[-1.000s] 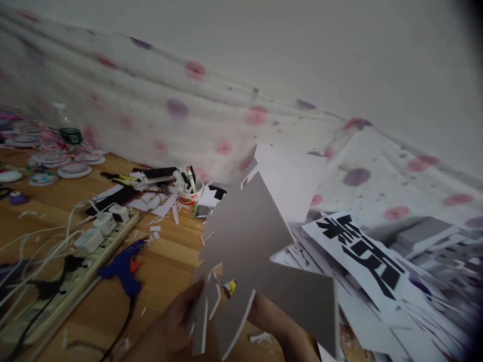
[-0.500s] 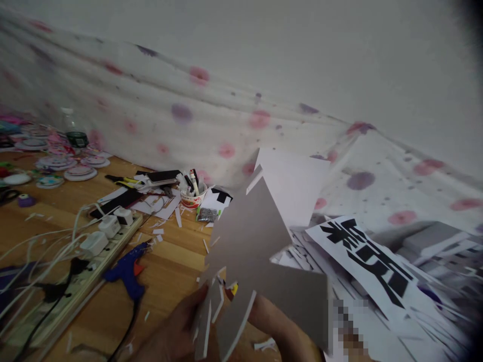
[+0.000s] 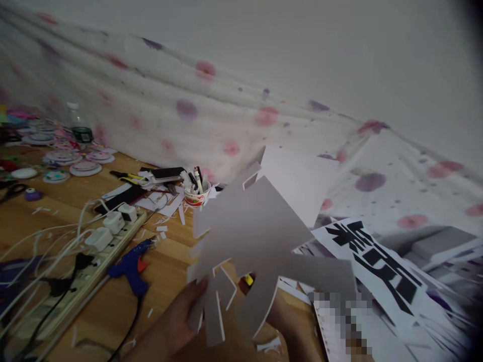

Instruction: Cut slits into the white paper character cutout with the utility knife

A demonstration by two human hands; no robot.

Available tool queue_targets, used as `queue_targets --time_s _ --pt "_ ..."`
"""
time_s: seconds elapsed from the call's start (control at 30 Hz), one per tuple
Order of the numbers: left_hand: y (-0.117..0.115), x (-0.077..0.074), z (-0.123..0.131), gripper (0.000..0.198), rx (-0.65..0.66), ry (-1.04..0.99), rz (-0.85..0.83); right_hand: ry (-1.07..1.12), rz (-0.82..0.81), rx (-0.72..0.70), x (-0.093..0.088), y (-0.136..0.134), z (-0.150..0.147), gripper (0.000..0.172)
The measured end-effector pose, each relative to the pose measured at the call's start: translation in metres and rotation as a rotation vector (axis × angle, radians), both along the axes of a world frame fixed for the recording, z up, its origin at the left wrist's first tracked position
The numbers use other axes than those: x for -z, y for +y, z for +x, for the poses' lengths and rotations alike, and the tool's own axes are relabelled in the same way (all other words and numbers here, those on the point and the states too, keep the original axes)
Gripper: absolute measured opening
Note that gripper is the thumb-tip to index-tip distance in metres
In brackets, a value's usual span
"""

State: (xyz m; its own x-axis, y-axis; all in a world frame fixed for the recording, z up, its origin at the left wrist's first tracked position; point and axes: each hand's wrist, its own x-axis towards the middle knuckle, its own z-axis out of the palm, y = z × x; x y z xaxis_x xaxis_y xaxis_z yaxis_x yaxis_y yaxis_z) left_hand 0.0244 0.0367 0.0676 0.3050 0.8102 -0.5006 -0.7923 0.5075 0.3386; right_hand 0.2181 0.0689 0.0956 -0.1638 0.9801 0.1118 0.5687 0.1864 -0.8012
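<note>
My left hand [image 3: 183, 311] pinches the lower left edge of a large white foam board cutout [image 3: 252, 226], with its thumb on the near face. The board is held up over the table at a tilt, with angular arms, slots and openings cut through it. My right hand [image 3: 285, 314] is behind the board, mostly hidden by it; only the wrist and forearm show below. Through an opening, a fingertip and a small yellow thing [image 3: 248, 279] show; what that thing is I cannot make out.
A blue glue gun [image 3: 130, 269] and a power strip [image 3: 123, 234] with chargers and cables lie on the left. Behind stands a cup of pens [image 3: 196, 188]. On the right are a sheet with black characters [image 3: 373, 261] and piled boards [image 3: 441, 246]. Scraps litter the wooden table.
The board has turned so its face shows wider, and it has shifted slightly right in view. More of the hole with the yellow thing is visible. My left hand keeps its grip.
</note>
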Motion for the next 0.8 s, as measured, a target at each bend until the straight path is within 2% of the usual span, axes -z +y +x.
queue_targets --time_s 0.07,0.2,0.3,0.37,0.57,0.8 --pt "0.001 -0.003 -0.006 0.02 -0.056 0.052 0.068 0.031 -0.049 0.037 0.005 0.002 0.012 0.013" --pt "0.001 -0.011 -0.012 0.041 -0.108 0.165 0.125 0.195 -0.092 0.398 0.018 -0.002 0.036 0.03" --pt "0.001 -0.015 -0.009 0.041 -0.15 0.224 0.087 0.314 -0.033 0.609 0.017 -0.011 0.042 0.038" --pt "0.001 -0.015 -0.005 0.038 -0.18 0.256 0.052 0.345 0.013 0.661 0.011 -0.017 0.038 0.038" --pt "0.0 -0.012 0.001 0.031 -0.299 0.408 -0.012 0.305 0.05 0.434 -0.012 -0.028 0.007 0.031" --pt "-0.003 -0.014 -0.006 0.03 -0.292 0.503 -0.02 0.358 -0.023 0.298 -0.02 -0.031 -0.016 0.027"
